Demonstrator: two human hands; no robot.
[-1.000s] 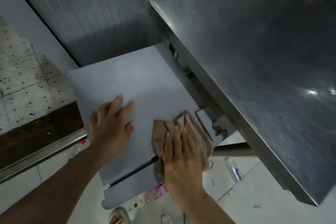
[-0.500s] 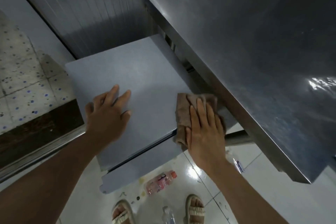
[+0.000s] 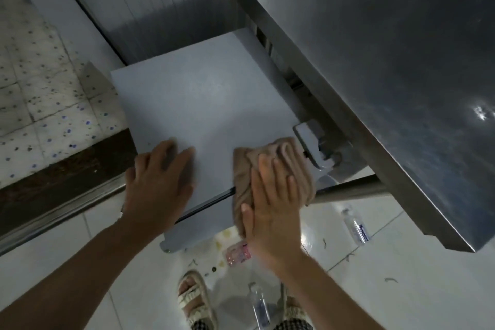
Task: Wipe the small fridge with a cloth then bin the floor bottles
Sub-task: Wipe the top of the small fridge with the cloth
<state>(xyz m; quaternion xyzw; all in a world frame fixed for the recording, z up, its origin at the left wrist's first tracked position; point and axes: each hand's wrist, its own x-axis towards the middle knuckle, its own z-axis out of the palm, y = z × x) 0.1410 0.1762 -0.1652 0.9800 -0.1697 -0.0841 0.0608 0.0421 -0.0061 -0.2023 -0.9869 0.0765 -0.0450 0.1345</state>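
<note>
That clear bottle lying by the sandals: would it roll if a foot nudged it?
Probably. The bottle lies on its side on glossy tile, so it should roll easily. It looks like thin clear plastic, likely light and easily dented.

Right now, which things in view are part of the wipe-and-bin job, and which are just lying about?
Job:
- small fridge
- cloth, pressed flat under right hand
- left hand, resting on the fridge top
- pink-label bottle, clear bottle and bottle by the feet, all on the floor

Lying about:
- steel table
- sandal
</note>
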